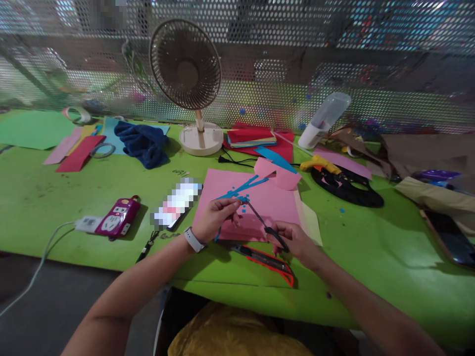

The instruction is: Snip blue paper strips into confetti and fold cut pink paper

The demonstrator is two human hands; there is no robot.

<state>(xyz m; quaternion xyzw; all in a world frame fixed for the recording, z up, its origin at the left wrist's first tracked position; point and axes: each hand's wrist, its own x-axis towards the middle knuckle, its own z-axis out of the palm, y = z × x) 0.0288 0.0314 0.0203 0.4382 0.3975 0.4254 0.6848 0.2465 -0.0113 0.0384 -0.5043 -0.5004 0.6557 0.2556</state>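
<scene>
My left wrist wears a pale grey band (194, 240); forearms (156, 269) bare; rumpled mustard cloth (233, 333) at my lap

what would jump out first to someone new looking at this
Likely the beige fan, standing at the back of the bright green table. Then the black-handled scissors in the right hand, their tips close to the left hand, above a pink sheet scattered with blue paper bits.

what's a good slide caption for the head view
Right hand holds scissors at a blue strip pinched in the left hand, above a pink sheet scattered with blue pieces.
</scene>
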